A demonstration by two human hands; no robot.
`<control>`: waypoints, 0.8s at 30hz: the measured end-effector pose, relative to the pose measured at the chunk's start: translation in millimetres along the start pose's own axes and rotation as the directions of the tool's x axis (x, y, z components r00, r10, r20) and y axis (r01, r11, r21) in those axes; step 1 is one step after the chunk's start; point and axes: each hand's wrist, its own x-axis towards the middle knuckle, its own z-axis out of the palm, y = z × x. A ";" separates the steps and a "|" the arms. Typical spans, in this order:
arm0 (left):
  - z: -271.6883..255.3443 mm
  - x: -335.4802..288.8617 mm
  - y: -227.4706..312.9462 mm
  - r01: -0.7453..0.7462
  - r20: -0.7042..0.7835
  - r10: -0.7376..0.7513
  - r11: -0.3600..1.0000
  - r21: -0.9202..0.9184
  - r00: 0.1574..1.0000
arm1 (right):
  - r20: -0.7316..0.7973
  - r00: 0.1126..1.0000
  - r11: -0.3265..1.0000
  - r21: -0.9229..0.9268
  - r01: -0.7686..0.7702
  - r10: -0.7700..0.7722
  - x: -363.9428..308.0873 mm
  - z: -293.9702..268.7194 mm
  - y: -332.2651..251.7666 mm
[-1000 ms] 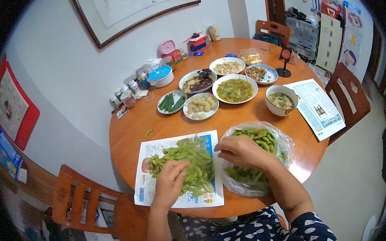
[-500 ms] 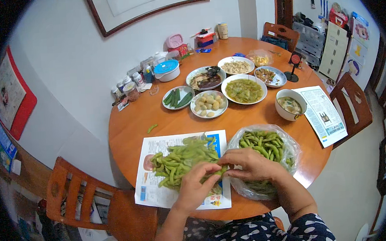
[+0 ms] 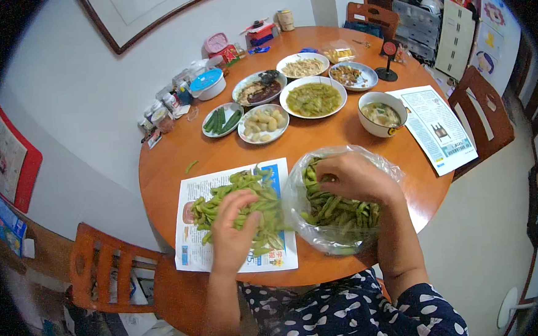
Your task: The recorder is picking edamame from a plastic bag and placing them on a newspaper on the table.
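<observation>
A pile of green soybean pods (image 3: 236,191) lies on a newspaper sheet (image 3: 194,259) at the near edge of the table. Over the pile's near side is my left hand (image 3: 233,232), slightly blurred, its fingers apart and nothing visible in them. To the right stands a clear plastic bag (image 3: 296,212), its mouth open and full of more soybean pods (image 3: 342,213). My right hand (image 3: 359,175) reaches over the bag among the pods, fingers bent downward with a gap between thumb and forefinger. Its other fingertips are hidden.
Beyond the pods stand plates of peeled potatoes (image 3: 263,125), green vegetable pieces (image 3: 223,120) and a green stewed dish (image 3: 314,99). A soup bowl (image 3: 381,113) is right of them, near another newspaper (image 3: 440,130). One loose pod (image 3: 191,166) lies left. Chairs (image 3: 118,269) flank the table.
My hands have parted: the left has moved left over the pile, the right into the bag's mouth. The whole view has shifted, and the bag's pods look rearranged.
</observation>
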 end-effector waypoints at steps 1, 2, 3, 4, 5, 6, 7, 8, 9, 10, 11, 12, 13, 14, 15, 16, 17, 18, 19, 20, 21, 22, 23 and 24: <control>-6.9 1.3 -7.5 0.003 0.007 -0.003 1.000 0.004 1.000 | 0.014 1.000 0.998 -0.070 -0.005 0.006 -3.3 -2.9 7.9; -14.3 0.8 -16.8 0.011 -0.019 -0.009 0.994 0.105 1.000 | 0.016 1.000 0.998 -0.060 -0.007 0.008 -5.9 -3.3 12.7; -21.1 0.3 -26.5 0.020 -0.046 -0.011 0.979 0.203 0.999 | 0.081 0.994 0.988 -0.141 -0.058 0.070 -8.2 -3.4 16.7; -27.6 -0.8 -37.7 0.026 -0.047 -0.016 0.977 0.210 0.999 | 0.143 0.981 0.970 -0.225 -0.097 0.131 -10.3 -3.0 19.5; -32.8 -0.7 -50.5 0.054 -0.061 -0.041 0.972 0.229 0.997 | 0.155 0.976 0.969 -0.218 -0.119 0.155 -10.8 -0.4 22.9; -36.7 -0.5 -60.1 0.082 -0.076 -0.065 0.965 0.248 0.995 | 0.157 0.976 0.970 -0.215 -0.113 0.149 -12.3 0.0 23.2; -38.3 0.2 -65.1 0.072 -0.071 -0.056 0.964 0.254 0.996 | 0.165 0.975 0.969 -0.220 -0.112 0.150 -13.9 -1.3 20.3; -37.7 0.7 -68.7 0.077 -0.076 -0.059 0.964 0.255 0.995 | 0.172 0.973 0.968 -0.227 -0.110 0.151 -13.6 -1.0 18.0; -35.8 1.2 -71.5 0.072 -0.060 -0.058 0.961 0.268 0.997 | 0.177 0.973 0.968 -0.228 -0.104 0.147 -11.4 1.3 17.6; -32.8 2.8 -72.0 0.066 -0.044 -0.056 0.958 0.280 0.997 | 0.174 0.974 0.969 -0.222 -0.104 0.144 -9.4 2.1 17.5; -28.4 6.1 -71.4 0.070 -0.050 -0.058 0.958 0.278 0.997 | 0.170 0.975 0.971 -0.217 -0.103 0.141 -7.6 2.7 17.2; -22.4 10.6 -70.0 0.018 0.003 -0.020 0.948 0.316 1.000 | 0.174 0.975 0.971 -0.219 -0.098 0.138 -6.6 2.9 15.3; -18.4 13.9 -68.4 -0.035 0.059 0.015 0.934 0.354 0.998 | 0.136 0.984 0.978 -0.189 -0.085 0.111 -5.2 4.5 11.2; -16.2 16.2 -64.5 -0.032 0.057 0.012 0.934 0.357 0.998 | 0.096 0.992 0.985 -0.160 -0.070 0.086 -3.3 5.7 7.4; -14.9 18.0 -58.7 -0.067 0.106 0.026 0.914 0.401 0.994 | 0.098 0.992 0.985 -0.157 -0.068 0.084 -0.4 6.4 3.4; -11.7 19.8 -54.5 -0.107 0.159 0.041 0.892 0.439 0.987 | 0.104 0.992 0.989 -0.131 -0.063 0.077 2.0 6.1 -1.2; -6.9 19.2 -54.7 -0.117 0.131 0.061 0.873 0.473 0.989 | 0.109 0.992 0.993 -0.104 -0.059 0.071 4.3 6.9 -4.4; -3.6 20.1 -54.9 -0.118 0.133 0.062 0.873 0.473 0.989 | 0.108 0.992 0.993 -0.104 -0.061 0.072 5.9 8.9 -6.2; -0.2 20.2 -54.9 -0.121 0.134 0.061 0.853 0.508 0.989 | 0.107 0.992 0.995 -0.088 -0.052 0.062 6.6 10.9 -7.3; 1.3 20.3 -54.8 -0.124 0.134 0.060 0.832 0.541 0.989 | 0.105 0.993 0.996 -0.072 -0.043 0.051 7.2 12.7 -8.0; 1.4 20.4 -54.4 -0.124 0.135 0.060 0.832 0.541 0.989 | 0.105 0.993 0.996 -0.072 -0.044 0.052 8.0 14.5 -8.2; 2.2 20.9 -53.9 -0.115 0.150 0.039 0.832 0.542 0.988 | 0.093 0.995 0.997 -0.060 -0.040 0.045 8.2 16.0 -7.5; 2.5 21.3 -53.1 -0.106 0.165 0.019 0.833 0.543 0.986 | 0.080 0.996 0.998 -0.048 -0.034 0.038 8.3 16.8 -7.1; 1.8 21.7 -51.9 -0.106 0.165 0.019 0.833 0.543 0.986 | 0.081 0.996 0.998 -0.048 -0.035 0.039 8.3 17.0 -7.1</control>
